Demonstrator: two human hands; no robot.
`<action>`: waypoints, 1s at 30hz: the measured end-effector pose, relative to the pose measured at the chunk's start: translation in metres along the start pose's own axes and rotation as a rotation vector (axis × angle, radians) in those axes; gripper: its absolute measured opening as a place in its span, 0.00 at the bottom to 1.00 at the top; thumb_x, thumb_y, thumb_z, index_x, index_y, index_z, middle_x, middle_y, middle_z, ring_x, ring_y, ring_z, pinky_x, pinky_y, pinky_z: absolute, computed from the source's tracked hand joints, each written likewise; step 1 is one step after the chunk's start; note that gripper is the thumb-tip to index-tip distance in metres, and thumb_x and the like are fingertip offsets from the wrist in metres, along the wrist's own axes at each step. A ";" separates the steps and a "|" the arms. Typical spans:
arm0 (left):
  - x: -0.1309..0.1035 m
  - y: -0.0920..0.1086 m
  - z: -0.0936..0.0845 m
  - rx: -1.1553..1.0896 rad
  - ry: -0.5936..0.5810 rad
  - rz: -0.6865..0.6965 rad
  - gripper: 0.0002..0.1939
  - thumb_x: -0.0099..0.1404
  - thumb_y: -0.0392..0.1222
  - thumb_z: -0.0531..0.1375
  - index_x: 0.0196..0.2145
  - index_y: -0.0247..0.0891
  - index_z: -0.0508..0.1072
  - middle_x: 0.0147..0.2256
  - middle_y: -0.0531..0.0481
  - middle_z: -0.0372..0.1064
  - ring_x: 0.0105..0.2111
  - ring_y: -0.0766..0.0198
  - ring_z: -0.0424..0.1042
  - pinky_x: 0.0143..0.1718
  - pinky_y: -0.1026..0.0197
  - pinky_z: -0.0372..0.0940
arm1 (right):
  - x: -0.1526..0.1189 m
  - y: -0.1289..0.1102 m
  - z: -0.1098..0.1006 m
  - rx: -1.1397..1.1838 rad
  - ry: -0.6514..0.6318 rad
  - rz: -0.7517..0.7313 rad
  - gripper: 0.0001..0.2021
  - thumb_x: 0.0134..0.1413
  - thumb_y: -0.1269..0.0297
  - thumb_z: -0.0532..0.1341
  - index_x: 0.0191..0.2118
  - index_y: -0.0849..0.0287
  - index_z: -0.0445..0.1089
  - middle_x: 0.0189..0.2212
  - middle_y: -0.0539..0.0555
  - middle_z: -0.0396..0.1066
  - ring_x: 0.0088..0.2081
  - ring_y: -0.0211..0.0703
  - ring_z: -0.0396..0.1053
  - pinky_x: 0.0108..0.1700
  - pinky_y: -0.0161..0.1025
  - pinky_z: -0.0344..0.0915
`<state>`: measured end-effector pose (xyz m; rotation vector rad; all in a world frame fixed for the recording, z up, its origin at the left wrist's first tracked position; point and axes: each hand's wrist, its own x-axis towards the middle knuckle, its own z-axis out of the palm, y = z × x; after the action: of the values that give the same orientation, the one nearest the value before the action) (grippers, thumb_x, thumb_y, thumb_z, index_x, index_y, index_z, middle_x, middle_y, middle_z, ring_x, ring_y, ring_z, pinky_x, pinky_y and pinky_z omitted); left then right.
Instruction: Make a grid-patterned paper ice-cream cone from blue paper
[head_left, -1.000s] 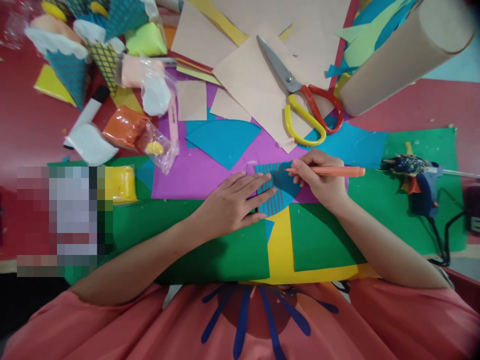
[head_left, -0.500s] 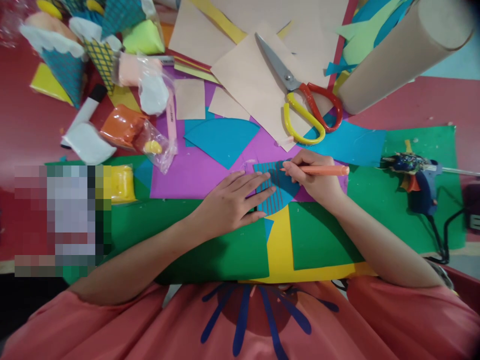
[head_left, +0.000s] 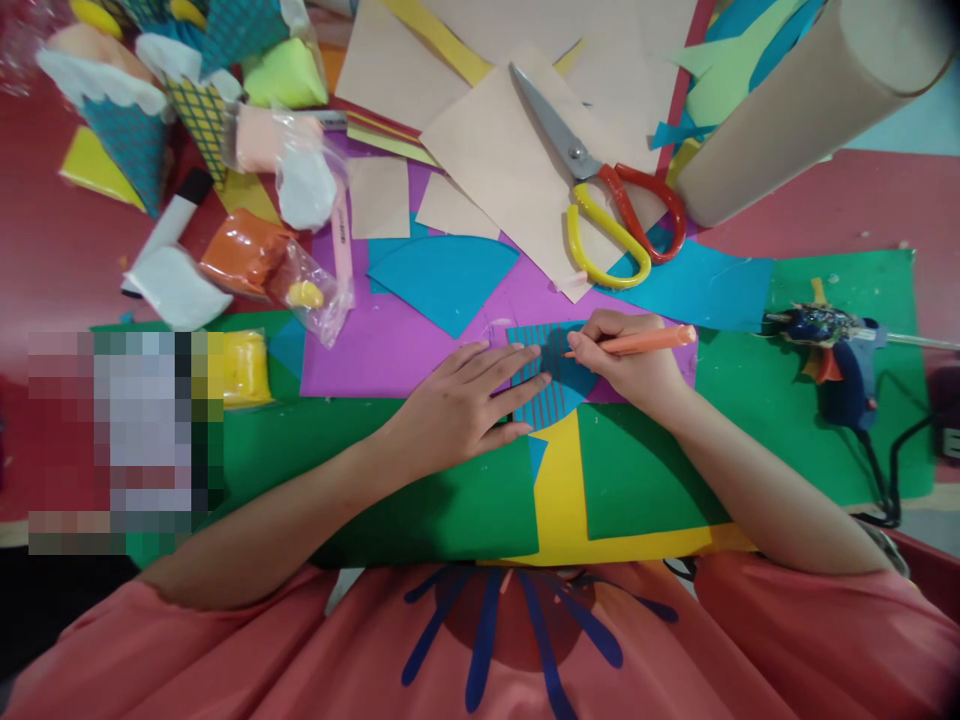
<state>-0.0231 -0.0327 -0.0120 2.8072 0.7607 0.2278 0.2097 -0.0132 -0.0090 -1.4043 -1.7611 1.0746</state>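
Left hand (head_left: 469, 405) flat on striped paper (head_left: 564, 387) | right hand (head_left: 643, 372) pinching orange pen (head_left: 660, 339) | scissors (head_left: 579, 157) beyond | glue gun (head_left: 849, 375) rightward

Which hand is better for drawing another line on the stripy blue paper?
Probably the right hand: it holds the orange pen, with the tip at the striped blue paper. The left hand holds no pen; its fingers lie spread on the paper's left part.

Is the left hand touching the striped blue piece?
Touching. The head view shows the left hand spread, its fingers lying across the striped blue piece with no visible gap.
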 end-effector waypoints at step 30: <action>0.000 -0.003 0.001 -0.003 0.028 -0.071 0.23 0.73 0.48 0.50 0.61 0.39 0.64 0.64 0.38 0.58 0.63 0.50 0.60 0.63 0.44 0.56 | 0.000 -0.003 -0.001 0.035 0.032 -0.005 0.11 0.53 0.64 0.60 0.22 0.57 0.62 0.19 0.49 0.68 0.21 0.33 0.62 0.23 0.34 0.56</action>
<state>-0.0243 -0.0307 -0.0140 2.7736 0.8641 0.2560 0.2095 -0.0137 -0.0057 -1.3878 -1.7146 1.0689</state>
